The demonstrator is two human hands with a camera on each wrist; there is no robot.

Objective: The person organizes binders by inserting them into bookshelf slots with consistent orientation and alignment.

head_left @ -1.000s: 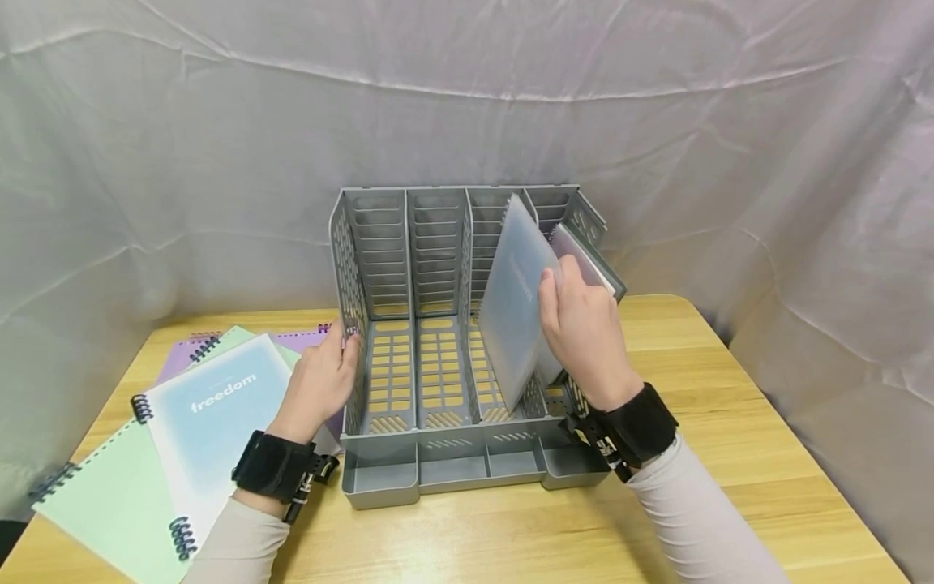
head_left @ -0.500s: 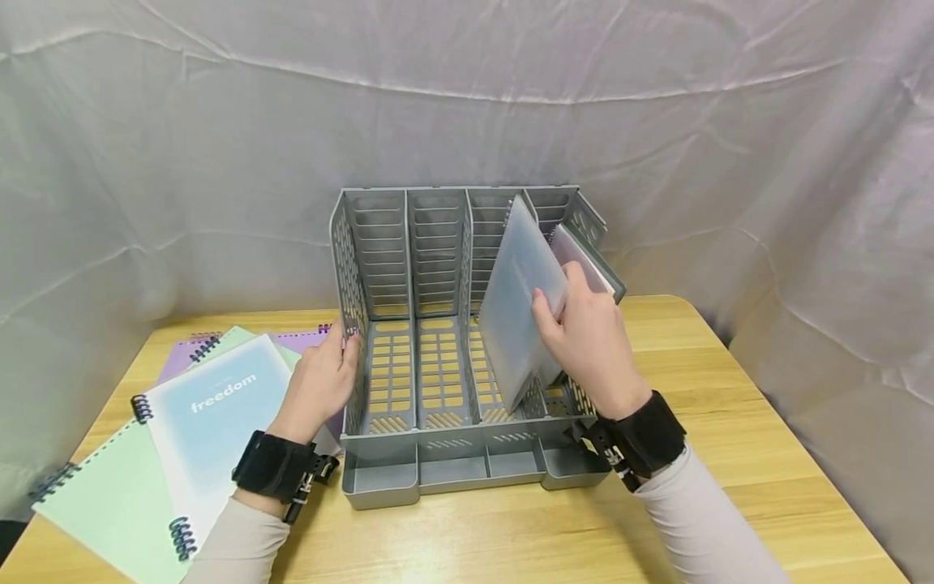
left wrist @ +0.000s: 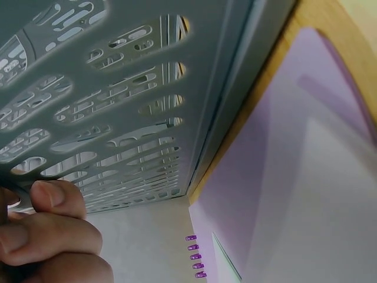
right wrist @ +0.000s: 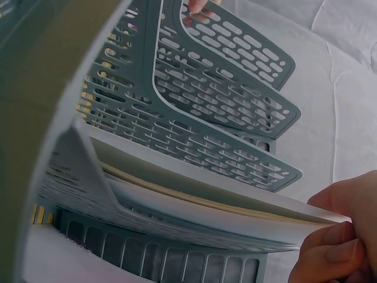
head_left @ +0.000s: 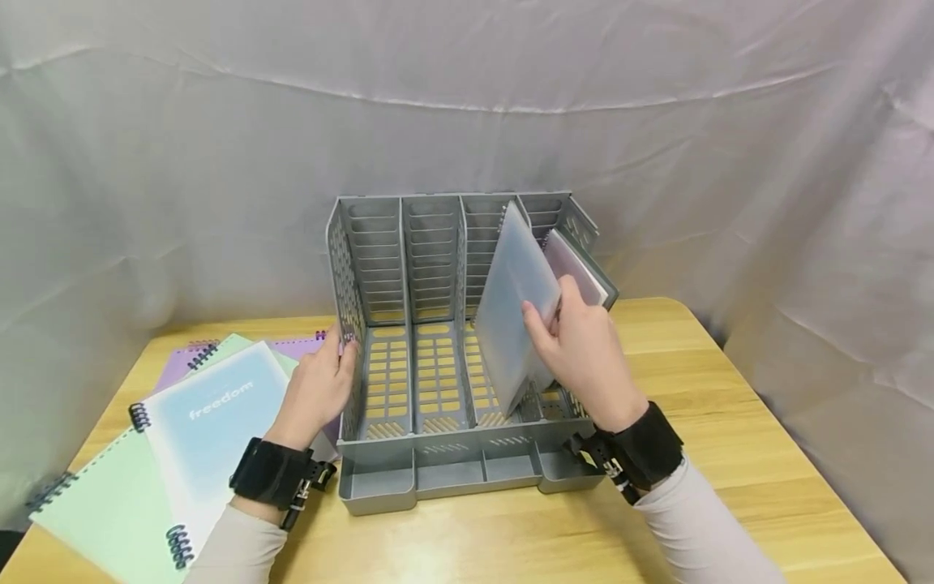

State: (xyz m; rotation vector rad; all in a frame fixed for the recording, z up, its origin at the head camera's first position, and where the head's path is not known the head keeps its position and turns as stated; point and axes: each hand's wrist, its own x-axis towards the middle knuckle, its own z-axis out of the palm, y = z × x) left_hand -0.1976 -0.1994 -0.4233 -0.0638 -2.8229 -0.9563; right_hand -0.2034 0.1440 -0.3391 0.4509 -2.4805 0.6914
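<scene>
"Overlapping notebooks (head_left: 219, 442) at left, and then?"
"The left hand (head_left: 312, 397), curled round the grey rack (head_left: 340, 284) at its left side."
"Further right?"
"A blue notebook (head_left: 513, 300) in the third compartment (head_left: 480, 235), edge pinched by the right hand (head_left: 587, 353)."

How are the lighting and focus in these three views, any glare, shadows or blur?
Head view: pale glare on the table, bottom centre; left wrist view: a shadow on the purple notebook; right wrist view: a brownish foreground shape at left, too blurred to identify.
</scene>
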